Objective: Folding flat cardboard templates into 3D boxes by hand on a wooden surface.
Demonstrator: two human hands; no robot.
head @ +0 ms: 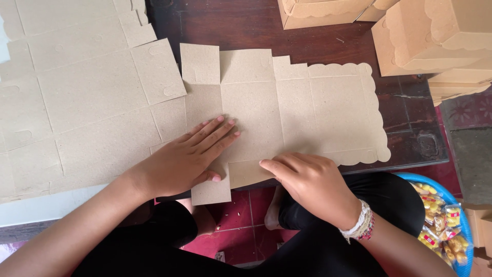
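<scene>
Right now the left hand (189, 156) is lying flat, fingers spread, on the unfolded brown cardboard box blank (287, 110) on the dark wooden table (246, 25). Meanwhile the right hand (307, 182) is curling its fingers, pinching the blank's near flap (248, 172) at the table's edge.

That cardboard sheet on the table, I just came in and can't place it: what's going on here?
A seated person is working a flat, die-cut cardboard box blank with a scalloped edge on a dark wooden table. The left hand presses flat on the blank's middle panel; the right hand bends up a near-edge flap. More flat blanks lie to the left, folded boxes at the upper right.
</scene>
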